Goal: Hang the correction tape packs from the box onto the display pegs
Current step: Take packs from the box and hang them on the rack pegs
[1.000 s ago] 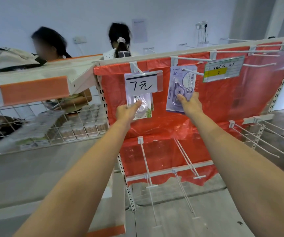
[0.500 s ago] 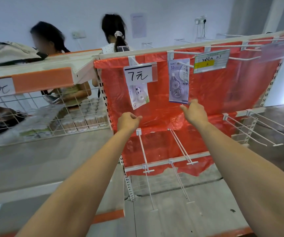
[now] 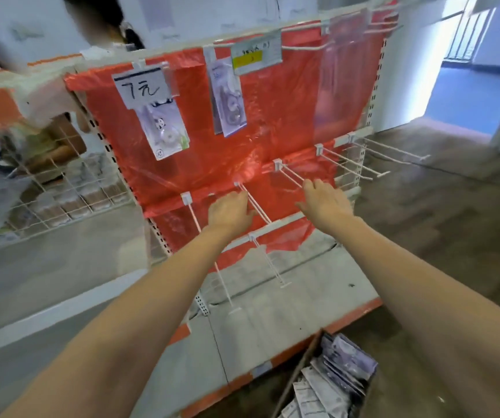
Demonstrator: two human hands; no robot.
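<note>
At the far left, a wire basket shelf (image 3: 62, 194) is holding stacked goods, and two people are standing behind it against a white wall. The red-backed display rack (image 3: 273, 95) is facing you. Near its upper left corner, a panda-print pack (image 3: 166, 132) is hanging under a handwritten price tag (image 3: 141, 86); toward the top centre, a purple correction tape pack (image 3: 230, 101) is hanging beside a yellow label (image 3: 247, 58). Your left hand (image 3: 229, 211) and right hand (image 3: 325, 202) are hovering, fingers relaxed and holding nothing, in front of the white pegs (image 3: 256, 206) on the middle rail. At the rack's lower right corner, the box (image 3: 303, 369) is sitting on the grey floor (image 3: 453, 206) with more packs (image 3: 342, 369) inside. A blue-lit doorway is showing at the far right.
</note>
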